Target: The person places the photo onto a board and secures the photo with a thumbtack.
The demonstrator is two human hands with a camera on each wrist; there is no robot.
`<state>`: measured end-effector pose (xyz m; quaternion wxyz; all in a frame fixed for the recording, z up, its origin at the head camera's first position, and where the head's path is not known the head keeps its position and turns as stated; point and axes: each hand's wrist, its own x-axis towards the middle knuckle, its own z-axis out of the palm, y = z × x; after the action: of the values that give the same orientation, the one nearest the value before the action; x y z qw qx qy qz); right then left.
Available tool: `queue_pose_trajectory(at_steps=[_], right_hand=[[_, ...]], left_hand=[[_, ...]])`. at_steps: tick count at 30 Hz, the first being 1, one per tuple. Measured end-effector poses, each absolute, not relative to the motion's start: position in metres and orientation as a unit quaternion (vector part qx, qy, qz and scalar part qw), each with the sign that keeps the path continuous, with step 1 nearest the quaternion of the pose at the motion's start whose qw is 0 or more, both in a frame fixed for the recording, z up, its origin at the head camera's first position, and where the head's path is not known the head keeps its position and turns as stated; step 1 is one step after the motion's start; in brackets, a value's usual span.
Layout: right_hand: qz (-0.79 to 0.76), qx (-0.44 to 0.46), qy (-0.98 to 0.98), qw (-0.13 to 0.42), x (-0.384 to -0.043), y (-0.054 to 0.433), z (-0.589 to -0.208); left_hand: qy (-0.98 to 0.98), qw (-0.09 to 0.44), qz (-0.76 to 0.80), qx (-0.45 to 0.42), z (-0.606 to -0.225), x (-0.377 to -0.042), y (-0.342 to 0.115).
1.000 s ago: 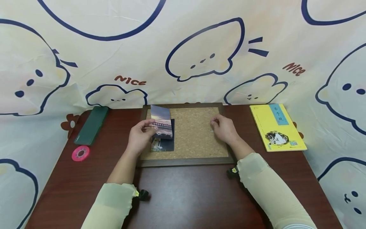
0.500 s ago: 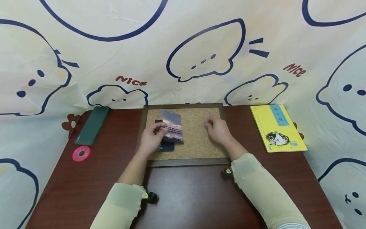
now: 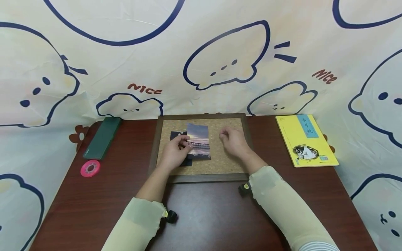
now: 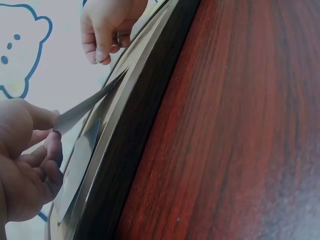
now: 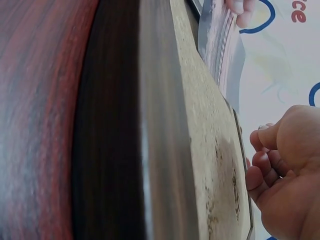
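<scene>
My left hand (image 3: 176,153) pinches a photo (image 3: 199,142) of a pier under a purple sky by its left edge. In the left wrist view this photo is tilted, its held edge raised above the corkboard (image 3: 216,164). A second, darker photo (image 3: 189,162) lies on the board, partly covered by the pier photo and my left hand. To the right, my right hand (image 3: 233,142) is over the board, apart from both photos. Its thumb and forefinger meet on a tiny pale thing, seen in the left wrist view; its kind is too small to tell.
The board's brown wooden frame (image 3: 207,178) stands against the patterned backdrop. On the dark red table (image 3: 207,216), a green case (image 3: 102,137) and a pink ring-shaped roll (image 3: 90,168) lie at left, and a yellow book (image 3: 306,141) at right.
My left hand has carried the pier photo rightward and slightly down, off most of the darker photo. My right hand has shifted left, nearer to it.
</scene>
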<state>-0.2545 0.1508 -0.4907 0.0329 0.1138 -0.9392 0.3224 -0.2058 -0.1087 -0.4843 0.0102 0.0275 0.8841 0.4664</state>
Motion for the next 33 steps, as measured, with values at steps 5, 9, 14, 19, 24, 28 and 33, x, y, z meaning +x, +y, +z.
queue_pose_trajectory(at_steps=[5,9,14,19,24,28,33], right_hand=[[0.31,0.116,-0.943,0.03,-0.255,0.145,-0.489],[0.312,0.114,-0.943,0.01,-0.256,0.142,-0.488],[0.323,0.104,-0.94,-0.012,-0.258,0.136,-0.486],[0.32,0.105,-0.941,-0.027,-0.261,0.127,-0.485],[0.312,0.112,-0.943,-0.033,-0.269,0.119,-0.487],[0.311,0.116,-0.942,-0.043,-0.277,0.117,-0.49],[0.307,0.115,-0.943,-0.058,-0.285,0.115,-0.491]], left_hand=[[0.898,0.029,0.438,0.031,-0.484,-0.207,-0.104],[0.913,0.044,0.404,0.036,-0.486,-0.208,-0.101],[0.929,0.052,0.363,0.047,-0.491,-0.211,-0.096],[0.942,0.053,0.326,0.062,-0.49,-0.213,-0.092],[0.947,0.06,0.304,0.08,-0.487,-0.214,-0.087],[0.95,0.066,0.292,0.084,-0.487,-0.214,-0.085],[0.952,0.063,0.283,0.093,-0.487,-0.214,-0.084]])
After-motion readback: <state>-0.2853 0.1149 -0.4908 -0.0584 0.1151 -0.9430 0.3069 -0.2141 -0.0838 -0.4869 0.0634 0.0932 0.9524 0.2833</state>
